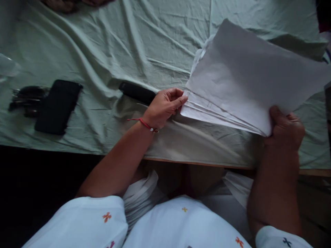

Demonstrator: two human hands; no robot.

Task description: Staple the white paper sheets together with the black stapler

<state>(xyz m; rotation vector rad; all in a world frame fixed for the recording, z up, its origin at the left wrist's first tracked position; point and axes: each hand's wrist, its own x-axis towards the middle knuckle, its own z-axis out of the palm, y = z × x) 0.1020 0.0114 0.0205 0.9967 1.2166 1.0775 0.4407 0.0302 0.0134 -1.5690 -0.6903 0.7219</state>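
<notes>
Between my two hands I hold a loose stack of white paper sheets (240,72) above the cloth. My left hand (167,105), with a red string bracelet at the wrist, pinches the stack's left corner between thumb and fingers. At the lower right edge my right hand (286,127) grips the sheets, its thumb on top and the other fingers partly hidden. Several sheets fan slightly apart at the left and lower edges, where faint print shows. Right behind my left hand lies a slim black object (137,92), partly covered by that hand.
A pale green wrinkled cloth (103,51) covers the table. On the left lie a black smartphone (59,106) and a dark bunched item (28,98) that looks like keys or glasses. Dark brown fabric (64,5) is at the far edge. The table's front edge (186,162) runs before my body.
</notes>
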